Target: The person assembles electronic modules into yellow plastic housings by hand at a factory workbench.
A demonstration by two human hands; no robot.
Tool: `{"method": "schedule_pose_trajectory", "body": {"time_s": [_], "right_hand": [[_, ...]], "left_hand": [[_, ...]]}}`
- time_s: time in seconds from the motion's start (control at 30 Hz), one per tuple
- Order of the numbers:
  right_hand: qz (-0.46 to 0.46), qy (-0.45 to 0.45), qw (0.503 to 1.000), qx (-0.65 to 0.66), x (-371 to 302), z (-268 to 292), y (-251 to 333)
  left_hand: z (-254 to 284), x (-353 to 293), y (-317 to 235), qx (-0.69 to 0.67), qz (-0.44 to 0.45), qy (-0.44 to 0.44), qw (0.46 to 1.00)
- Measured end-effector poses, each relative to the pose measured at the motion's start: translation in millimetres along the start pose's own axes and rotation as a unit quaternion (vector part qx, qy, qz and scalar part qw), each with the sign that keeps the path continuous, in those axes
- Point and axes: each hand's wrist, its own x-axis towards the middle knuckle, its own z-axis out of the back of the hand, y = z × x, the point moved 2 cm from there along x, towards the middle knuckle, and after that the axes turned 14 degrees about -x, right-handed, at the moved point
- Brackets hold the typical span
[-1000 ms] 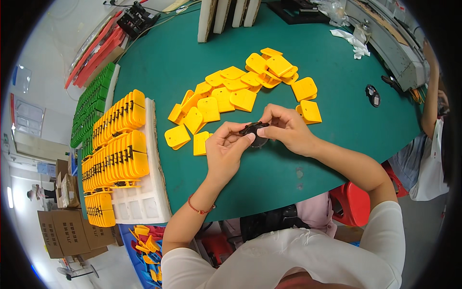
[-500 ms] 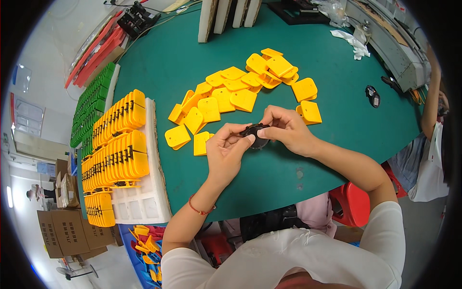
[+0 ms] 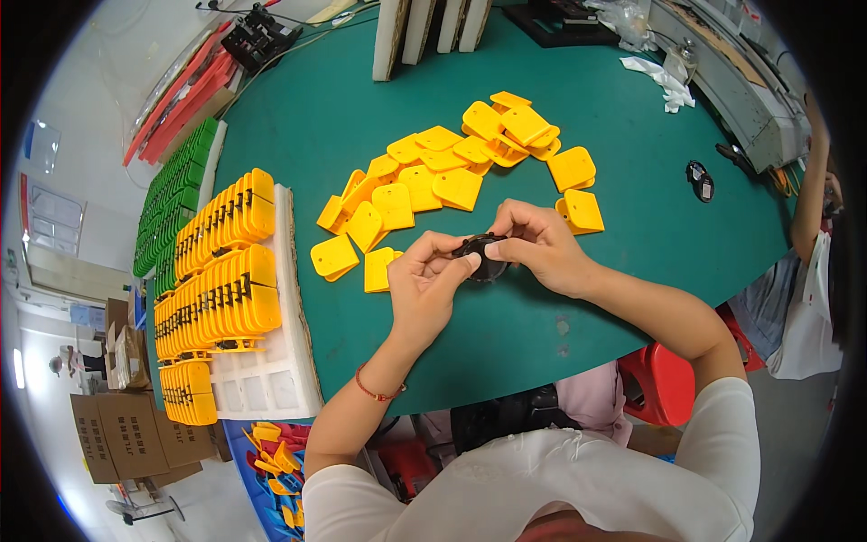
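A round black plastic part point(image 3: 488, 264), roughly disc-shaped with small notches at its rim, is held over the green table in front of me. My left hand point(image 3: 430, 280) pinches its left side, thumb on top. On its right side, the thumb and bent fingers of my right hand point(image 3: 536, 244) grip the same part. Fingers cover much of its edge, so its underside is hidden. Just beyond my hands, several folded yellow plastic pieces point(image 3: 419, 188) with small holes lie loosely heaped in an arc.
At the left, a white foam tray point(image 3: 293, 316) bears rows of yellow clip-like pieces with black fittings point(image 3: 237, 289); green ones point(image 3: 172, 194) stand behind. Upright foam boards point(image 3: 390, 41) are at the far edge. A small black part point(image 3: 699, 181) lies right, near another person's arm point(image 3: 811, 190).
Almost nothing differs. Both hands stay around the black part, which sits at nearly the same spot and tilt.
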Motion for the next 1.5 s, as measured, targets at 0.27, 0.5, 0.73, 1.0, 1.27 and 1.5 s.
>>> {"method": "schedule_pose_trajectory", "body": {"time_s": [0.27, 0.5, 0.73, 1.0, 1.27, 1.5], "right_hand": [[0.000, -0.003, 1.000, 0.008, -1, -1, 0], [-0.007, -0.010, 1.000, 0.009, -3, -1, 4], [0.038, -0.024, 0.997, -0.056, -2, -2, 5], [0.050, -0.022, 0.995, -0.082, -2, -1, 7], [0.173, -0.240, 0.804, -0.516, 5, 22, 30], [-0.075, -0.282, 0.530, -0.796, 11, 75, 17]], "left_hand": [[-1, 0, 1, -0.006, 0.003, -0.002, 1.000], [-1, 0, 1, -0.015, 0.009, -0.003, 1.000], [-1, 0, 2, -0.029, 0.002, 0.005, 1.000], [0, 2, 1, -0.049, 0.008, 0.012, 0.999], [4, 6, 1, -0.066, 0.013, -0.053, 0.996], [7, 8, 2, -0.102, 0.012, -0.078, 0.992]]}}
